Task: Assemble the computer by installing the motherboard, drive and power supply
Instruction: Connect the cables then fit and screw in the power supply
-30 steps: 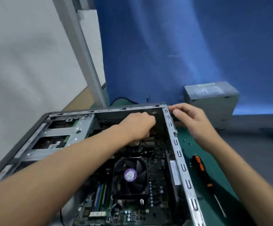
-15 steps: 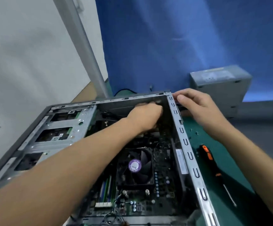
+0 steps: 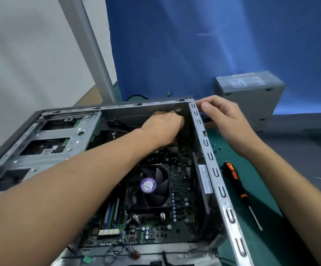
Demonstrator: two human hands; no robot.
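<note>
The computer case (image 3: 211, 162) lies open on its side on the green mat (image 3: 240, 212), its bare steel rim punched with U-shaped slots. The left hand (image 3: 163, 129) reaches deep into the far corner at twelve o'clock, fingers curled under and hidden, so I cannot tell what they grip. The right hand (image 3: 226, 120) sits outside the right wall at one o'clock, fingers bent together against the corner edge; what they press is hidden.

The motherboard (image 3: 178, 215) sits flat in the case floor, dark and studded, with a black round-bladed fan (image 3: 151, 186) at its middle. At nine o'clock the perforated metal drive cage (image 3: 46, 139) fills the left side. The boxy grey power supply (image 3: 251, 96) stands outside at two o'clock, well apart. A black-and-orange screwdriver (image 3: 236, 181) lies beside the right wall, with small screws (image 3: 218, 149) near it.
</note>
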